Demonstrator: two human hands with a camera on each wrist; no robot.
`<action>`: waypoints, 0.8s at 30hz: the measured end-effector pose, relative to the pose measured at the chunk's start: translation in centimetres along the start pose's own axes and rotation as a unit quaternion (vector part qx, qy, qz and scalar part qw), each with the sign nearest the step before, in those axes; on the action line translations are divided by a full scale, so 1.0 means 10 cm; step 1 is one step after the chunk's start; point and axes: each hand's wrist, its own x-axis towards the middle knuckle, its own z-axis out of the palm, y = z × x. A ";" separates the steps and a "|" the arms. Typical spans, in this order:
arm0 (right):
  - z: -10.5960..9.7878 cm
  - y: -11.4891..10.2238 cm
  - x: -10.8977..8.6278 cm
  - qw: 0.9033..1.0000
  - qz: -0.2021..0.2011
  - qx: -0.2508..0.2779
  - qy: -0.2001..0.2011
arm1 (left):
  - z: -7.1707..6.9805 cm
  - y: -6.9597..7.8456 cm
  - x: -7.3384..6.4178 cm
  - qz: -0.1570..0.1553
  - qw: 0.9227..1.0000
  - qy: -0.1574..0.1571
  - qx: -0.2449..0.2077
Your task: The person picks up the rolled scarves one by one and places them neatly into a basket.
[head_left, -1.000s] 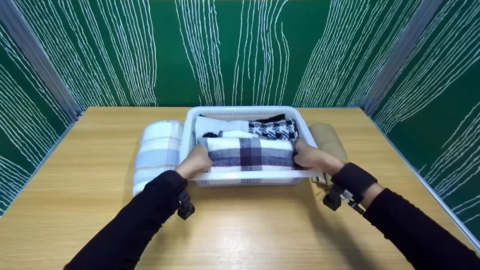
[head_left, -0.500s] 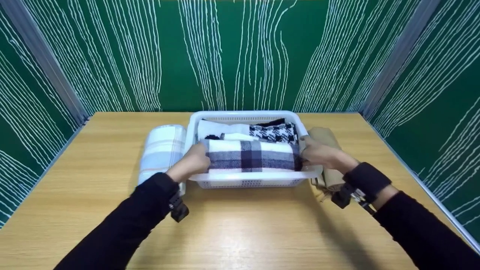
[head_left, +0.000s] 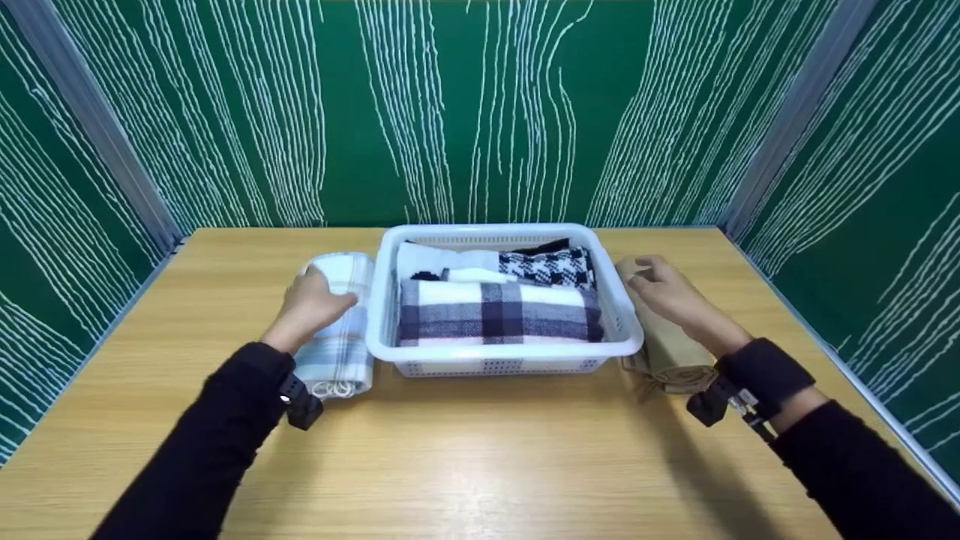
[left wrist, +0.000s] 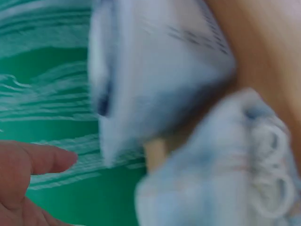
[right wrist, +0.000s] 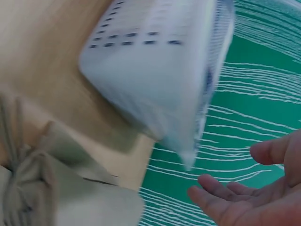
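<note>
A white plastic basket [head_left: 506, 351] stands mid-table holding folded cloths. At its front lies a rolled plaid scarf [head_left: 465, 319] in white, grey and purple; behind it is a black-and-white houndstooth cloth [head_left: 551, 264]. My left hand [head_left: 307, 304] hovers over a rolled pale blue and white plaid scarf [head_left: 341, 349] left of the basket, thumb out and nothing in its grasp. Over a rolled tan scarf [head_left: 667, 341] on the right is my right hand [head_left: 667, 292], fingers spread apart. In the right wrist view that hand [right wrist: 254, 188] holds nothing.
The wooden table [head_left: 480, 450] runs up to green panels [head_left: 510, 112] with white wavy lines at the back and both sides. Grey metal posts [head_left: 802, 112] stand at the back corners. Both wrists wear black straps with small cameras.
Both hands have let go of the plaid scarf in the basket and moved outward, the left over the blue scarf, the right over the tan one. The plaid scarf lies inside the basket.
</note>
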 end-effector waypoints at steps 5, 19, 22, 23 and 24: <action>0.19 0.15 0.08 0.997 -0.040 0.039 0.048 | 0.21 -0.27 0.16 -0.082 0.995 -0.017 0.048; 0.56 0.34 0.07 0.988 -0.008 0.120 0.096 | 0.50 -0.49 0.19 -0.147 0.986 -0.020 0.079; 0.56 0.34 0.08 0.989 -0.012 0.111 0.095 | 0.48 -0.50 0.20 -0.142 0.986 -0.024 0.085; 0.56 0.34 0.08 0.990 -0.010 0.109 0.095 | 0.48 -0.51 0.20 -0.141 0.986 -0.026 0.088; 0.56 0.35 0.08 0.990 -0.009 0.101 0.096 | 0.48 -0.51 0.20 -0.140 0.986 -0.028 0.091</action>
